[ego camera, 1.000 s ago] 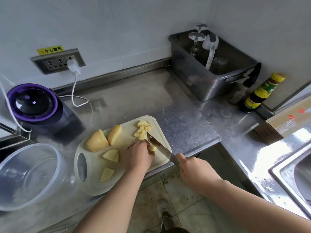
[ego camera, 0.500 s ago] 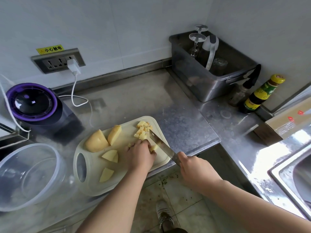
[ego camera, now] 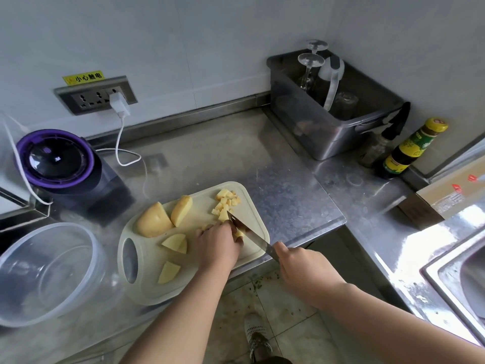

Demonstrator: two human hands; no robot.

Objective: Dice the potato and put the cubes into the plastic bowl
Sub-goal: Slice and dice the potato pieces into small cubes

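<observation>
A cream cutting board (ego camera: 147, 292) lies at the counter's front edge. On it are two large potato chunks (ego camera: 153, 220), two smaller wedges (ego camera: 175, 243) and a heap of diced cubes (ego camera: 226, 203) at the far right corner. My left hand (ego camera: 217, 245) holds down a potato piece (ego camera: 239, 234), mostly hidden under my fingers. My right hand (ego camera: 301, 269) grips a knife (ego camera: 249, 233) whose blade stands against that piece, just right of my left fingers. The clear plastic bowl (ego camera: 86, 245) sits to the left of the board, with no potato in it.
A purple-lidded appliance (ego camera: 56, 158) stands behind the bowl, with a white charger cable (ego camera: 119, 143) running to the wall socket. A grey bin (ego camera: 328, 137) holding upturned glasses sits at the back right, bottles (ego camera: 409, 151) and a cardboard box (ego camera: 451, 195) beside it. A steel sink (ego camera: 462, 271) lies right.
The knife has shifted slightly along the held piece as it cuts. My left hand stays over the potato; the chunks, cubes and bowl have not moved.
</observation>
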